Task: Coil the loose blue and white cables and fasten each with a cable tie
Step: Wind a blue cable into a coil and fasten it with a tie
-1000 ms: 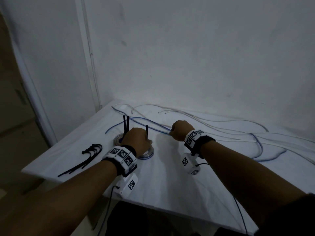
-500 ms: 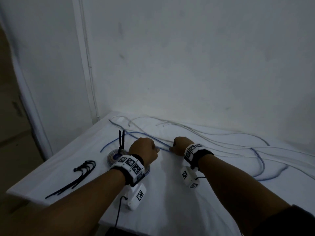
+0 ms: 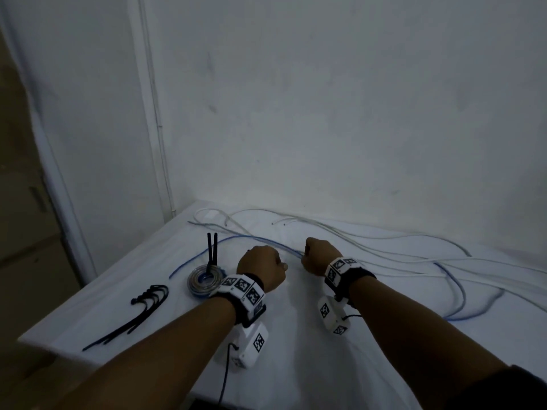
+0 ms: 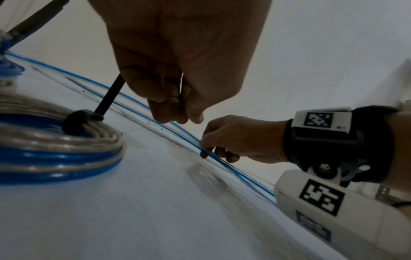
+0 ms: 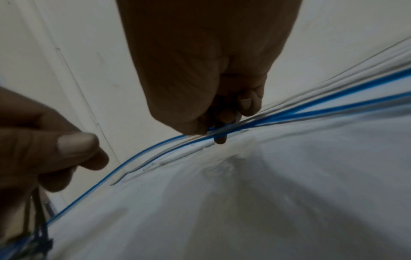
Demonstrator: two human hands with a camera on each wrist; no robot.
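Observation:
A finished coil (image 3: 204, 281) of blue and white cable lies on the white table, with two black tie tails (image 3: 212, 247) standing up from it. In the left wrist view a further black cable tie (image 4: 109, 98) wraps the coil (image 4: 55, 149), and its tail runs up into my left hand (image 4: 175, 112), whose fingers curl round it. That left hand (image 3: 260, 267) hovers just right of the coil. My right hand (image 3: 316, 255) pinches the loose blue cable (image 5: 111, 174) down at the cloth (image 5: 213, 130). Loose white cables (image 3: 384, 241) trail away to the right.
Several spare black cable ties (image 3: 139, 312) lie near the table's left front corner. The table (image 3: 296, 335) stands in a room corner, with walls close behind and to the left. More blue cable loops at the right (image 3: 455, 288).
My left hand has moved right, off the coil and toward the right hand. The right hand has stayed on the blue cable. The head view has tilted upward.

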